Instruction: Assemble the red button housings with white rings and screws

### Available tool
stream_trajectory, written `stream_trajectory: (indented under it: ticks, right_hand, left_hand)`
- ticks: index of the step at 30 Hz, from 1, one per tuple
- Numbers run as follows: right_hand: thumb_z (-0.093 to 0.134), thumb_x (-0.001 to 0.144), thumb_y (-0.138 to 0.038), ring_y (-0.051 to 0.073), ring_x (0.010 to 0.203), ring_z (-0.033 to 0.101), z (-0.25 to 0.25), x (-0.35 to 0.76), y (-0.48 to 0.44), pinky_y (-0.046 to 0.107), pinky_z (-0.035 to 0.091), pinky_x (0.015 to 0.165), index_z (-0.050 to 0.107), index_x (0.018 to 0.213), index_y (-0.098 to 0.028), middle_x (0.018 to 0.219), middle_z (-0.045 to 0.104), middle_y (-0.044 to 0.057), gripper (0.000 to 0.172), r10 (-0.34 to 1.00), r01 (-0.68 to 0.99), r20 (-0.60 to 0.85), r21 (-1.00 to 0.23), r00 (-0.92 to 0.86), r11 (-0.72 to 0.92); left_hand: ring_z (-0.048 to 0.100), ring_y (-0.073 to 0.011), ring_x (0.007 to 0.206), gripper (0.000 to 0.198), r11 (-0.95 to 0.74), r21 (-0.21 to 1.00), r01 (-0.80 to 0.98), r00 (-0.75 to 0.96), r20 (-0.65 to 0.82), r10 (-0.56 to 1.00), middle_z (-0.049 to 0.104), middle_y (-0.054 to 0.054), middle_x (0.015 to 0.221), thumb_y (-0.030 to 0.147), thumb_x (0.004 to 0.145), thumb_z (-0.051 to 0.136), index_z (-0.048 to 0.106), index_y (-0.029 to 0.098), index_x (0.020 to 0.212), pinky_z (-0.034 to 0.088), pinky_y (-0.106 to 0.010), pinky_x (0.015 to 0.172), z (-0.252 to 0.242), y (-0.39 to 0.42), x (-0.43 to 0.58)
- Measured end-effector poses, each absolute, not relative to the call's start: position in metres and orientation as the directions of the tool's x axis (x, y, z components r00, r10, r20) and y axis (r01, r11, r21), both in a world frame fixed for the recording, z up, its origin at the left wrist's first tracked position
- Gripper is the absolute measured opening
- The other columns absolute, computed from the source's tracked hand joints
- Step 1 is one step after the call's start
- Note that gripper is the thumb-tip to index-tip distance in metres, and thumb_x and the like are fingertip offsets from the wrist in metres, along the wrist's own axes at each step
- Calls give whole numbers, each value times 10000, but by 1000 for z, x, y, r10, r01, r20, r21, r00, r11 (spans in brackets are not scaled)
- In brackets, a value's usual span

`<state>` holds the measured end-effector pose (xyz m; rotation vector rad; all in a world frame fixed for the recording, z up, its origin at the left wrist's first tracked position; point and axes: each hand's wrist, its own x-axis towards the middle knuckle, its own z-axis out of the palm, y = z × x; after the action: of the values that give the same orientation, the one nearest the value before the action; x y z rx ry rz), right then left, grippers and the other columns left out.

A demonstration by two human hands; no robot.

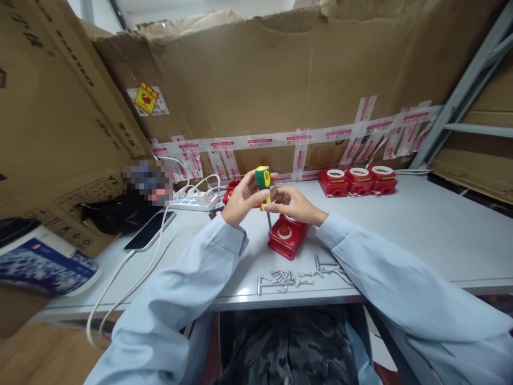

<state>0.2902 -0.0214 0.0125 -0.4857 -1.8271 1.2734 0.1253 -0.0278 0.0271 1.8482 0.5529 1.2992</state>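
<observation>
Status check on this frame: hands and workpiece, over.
Left hand closed on screwdriver handle, right hand pinching it lower down. Screwdriver upright, tip on red button box. Loose screws near table edge, nothing in the way.

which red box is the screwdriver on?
The front red box, directly under the screwdriver in the left hand; the other boxes sit farther back.

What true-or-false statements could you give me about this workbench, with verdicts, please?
1. The left hand grips the screwdriver by its handle. True.
2. The screwdriver lies flat. False: it stands upright, tip down on the red box.
3. Three more red boxes stand in a row at the back. True.
4. The loose screws lie in a tray. False: they lie bare on the table, near its front edge.
5. The right hand has its fingers at the screwdriver's lower handle. True.
</observation>
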Motion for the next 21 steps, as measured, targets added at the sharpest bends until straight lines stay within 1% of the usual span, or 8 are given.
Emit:
stream_trajectory:
  ticks: [2,4,8,10,13,16,18,21]
  right_hand:
    - [718,713,-335,140,801,640,13,291,-22,351,490,830,621,866,-142,843,672,29,265,663,-155,400,-905,-633,397]
    - [702,732,-335,147,852,640,13,290,-23,364,478,872,621,926,-148,898,676,39,281,646,-157,413,-895,-642,417]
    - [754,675,-299,132,791,616,10,289,-24,318,498,776,595,902,-161,847,642,7,310,685,-130,474,-862,-554,491]
    - [745,683,-303,129,769,611,10,289,-24,308,496,752,591,845,-158,802,628,-2,266,683,-137,470,-865,-559,483]
    - [697,729,-318,146,819,627,10,290,-21,343,478,825,607,877,-157,811,662,16,236,660,-161,432,-888,-614,431]
    - [612,779,-298,163,864,632,11,292,-16,389,441,891,619,903,-159,815,690,31,187,650,-145,401,-900,-645,412]
    - [562,794,-278,165,866,629,11,292,-15,396,432,891,626,888,-160,822,695,35,164,649,-126,404,-893,-644,432]
    - [571,792,-300,162,847,624,9,291,-16,386,447,865,627,882,-159,850,689,35,175,636,-120,423,-879,-645,462]
  left_hand:
    - [625,-235,1003,525,-556,823,-116,439,544,715,617,-103,1131,455,762,651,478,226,1202,509,-373,825,31,-27,118]
    - [635,-219,962,532,-569,817,-94,418,552,722,636,-92,1062,433,732,696,490,215,1170,513,-345,806,33,-27,116]
    - [605,-110,724,588,-664,748,-13,229,648,726,580,22,834,375,580,826,451,234,1010,483,-215,631,32,-25,127]
    - [577,-89,673,605,-685,729,10,185,672,717,552,40,809,371,551,839,439,239,986,460,-195,585,29,-25,132]
    - [619,-153,824,541,-659,752,-32,271,641,718,611,-39,947,419,660,757,473,228,1079,497,-248,662,25,-25,130]
    - [624,-222,970,556,-605,791,-95,393,588,707,616,-115,1123,424,749,671,460,223,1223,520,-320,727,23,-22,120]
    - [632,-224,956,577,-580,807,-111,416,568,710,625,-114,1128,403,745,683,461,228,1249,525,-332,735,23,-19,115]
    - [633,-189,878,590,-556,824,-109,401,548,734,645,-84,1035,356,678,758,511,214,1195,522,-308,738,24,-18,117]
